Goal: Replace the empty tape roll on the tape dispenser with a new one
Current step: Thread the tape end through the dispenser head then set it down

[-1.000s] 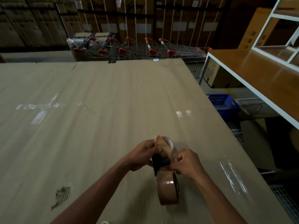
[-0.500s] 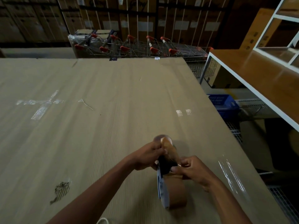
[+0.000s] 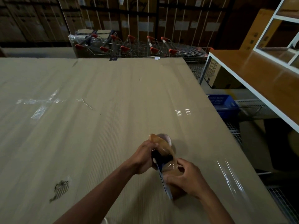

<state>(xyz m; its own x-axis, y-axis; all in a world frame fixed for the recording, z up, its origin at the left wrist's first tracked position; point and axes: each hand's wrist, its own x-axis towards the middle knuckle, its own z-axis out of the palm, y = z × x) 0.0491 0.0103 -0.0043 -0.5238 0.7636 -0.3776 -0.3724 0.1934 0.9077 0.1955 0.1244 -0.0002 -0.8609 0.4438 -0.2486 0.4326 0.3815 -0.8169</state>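
A blue-and-black tape dispenser (image 3: 159,165) is held on edge over the cardboard-covered table (image 3: 97,126), near its front right. A brown tape roll (image 3: 174,172) sits in it. My right hand (image 3: 186,178) wraps over the roll from the right. My left hand (image 3: 144,157) pinches the loose end of the brown tape strip (image 3: 159,141), pulled up and away from the roll, and also rests against the dispenser's front. Just behind the hands, a small empty tape core (image 3: 166,139) stands on the table, partly hidden by the strip.
The table's right edge drops toward a blue crate (image 3: 221,102) and wire racks. An orange-topped white shelf (image 3: 258,75) stands at the right. Shopping carts (image 3: 137,47) line the far edge. Clear tape patches and a dark scuff (image 3: 60,188) mark the cardboard.
The dispenser has turned from showing the roll's face to standing edge-on. My right hand moved from the front of the dispenser down onto the roll. The tape strip is pulled longer.
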